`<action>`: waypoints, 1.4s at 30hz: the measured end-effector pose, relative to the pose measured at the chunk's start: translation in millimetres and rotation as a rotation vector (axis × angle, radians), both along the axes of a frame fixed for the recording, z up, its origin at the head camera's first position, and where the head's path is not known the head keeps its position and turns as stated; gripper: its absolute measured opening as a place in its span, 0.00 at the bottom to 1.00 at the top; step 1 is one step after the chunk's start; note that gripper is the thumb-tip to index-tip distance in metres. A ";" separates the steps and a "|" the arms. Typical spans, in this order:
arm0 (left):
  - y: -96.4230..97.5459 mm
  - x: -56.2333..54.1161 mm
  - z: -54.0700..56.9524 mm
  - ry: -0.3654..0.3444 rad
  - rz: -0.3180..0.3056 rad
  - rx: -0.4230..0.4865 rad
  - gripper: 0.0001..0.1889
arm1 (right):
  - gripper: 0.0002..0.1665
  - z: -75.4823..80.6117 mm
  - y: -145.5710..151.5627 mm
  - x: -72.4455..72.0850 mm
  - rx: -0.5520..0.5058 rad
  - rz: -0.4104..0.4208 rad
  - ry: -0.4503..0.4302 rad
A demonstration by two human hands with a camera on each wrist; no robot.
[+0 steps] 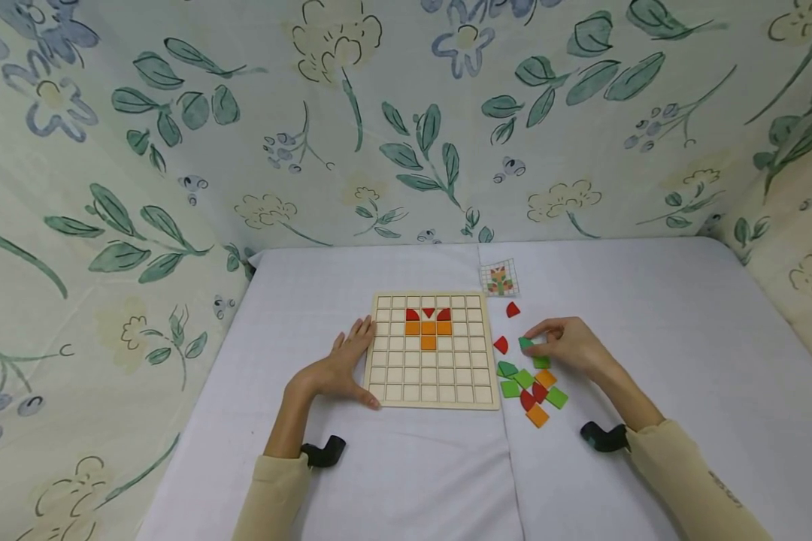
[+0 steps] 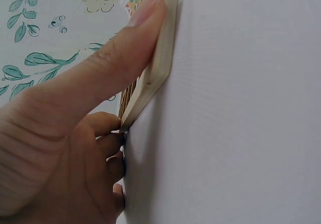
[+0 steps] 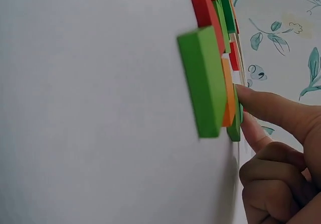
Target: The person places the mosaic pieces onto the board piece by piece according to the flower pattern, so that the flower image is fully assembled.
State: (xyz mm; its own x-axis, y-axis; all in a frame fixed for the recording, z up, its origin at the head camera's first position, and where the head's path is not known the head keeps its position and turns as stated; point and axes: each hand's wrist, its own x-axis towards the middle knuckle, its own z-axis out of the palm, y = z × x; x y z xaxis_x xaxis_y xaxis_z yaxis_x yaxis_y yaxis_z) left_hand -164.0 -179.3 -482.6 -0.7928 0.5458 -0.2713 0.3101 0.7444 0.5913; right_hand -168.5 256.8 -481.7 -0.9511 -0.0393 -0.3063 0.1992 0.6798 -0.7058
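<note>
At the left side of a wooden grid board [image 1: 392, 376], my left hand [image 1: 340, 370] rests with fingers spread along its edge. Its thumb [image 2: 118, 53] lies on the near corner in the left wrist view. Red and orange tiles sit in the board's upper middle: two red quarter-rounds, a small red triangle [image 1: 429, 312] and several orange squares [image 1: 428, 328]. Right of the board, my right hand [image 1: 571, 347] pinches a dark green tile [image 1: 525, 343] between thumb and index finger. In the right wrist view the fingertips partly hide that tile behind nearer ones.
Beside the board's lower right lies a loose cluster of light green squares [image 1: 557, 398], orange squares [image 1: 537, 416], red quarter-rounds and another dark green tile [image 1: 507, 369]. Two single red tiles [image 1: 512, 309] lie farther back. A pattern card [image 1: 499, 278] lies at the board's far right corner.
</note>
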 end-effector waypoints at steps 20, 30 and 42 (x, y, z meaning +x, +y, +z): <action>-2.1 -1.7 -3.7 -0.008 0.000 -0.010 0.78 | 0.26 -1.7 22.5 -21.7 -0.126 0.248 -0.081; -1.4 0.1 -0.6 -0.011 0.001 0.023 0.78 | 0.24 -1.8 18.8 -28.6 -0.052 0.223 -0.026; -0.9 0.8 1.4 -0.016 0.010 0.024 0.78 | 0.24 -4.2 23.5 -34.1 -0.112 0.275 -0.050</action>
State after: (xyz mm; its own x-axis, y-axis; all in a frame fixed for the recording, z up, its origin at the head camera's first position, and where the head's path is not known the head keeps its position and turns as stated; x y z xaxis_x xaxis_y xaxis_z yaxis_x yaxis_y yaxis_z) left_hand -163.2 -180.2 -481.3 -0.7937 0.5445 -0.2714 0.2931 0.7332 0.6137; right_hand -202.6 280.3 -485.9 -0.8839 -0.3296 -0.3318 0.0548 0.6316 -0.7734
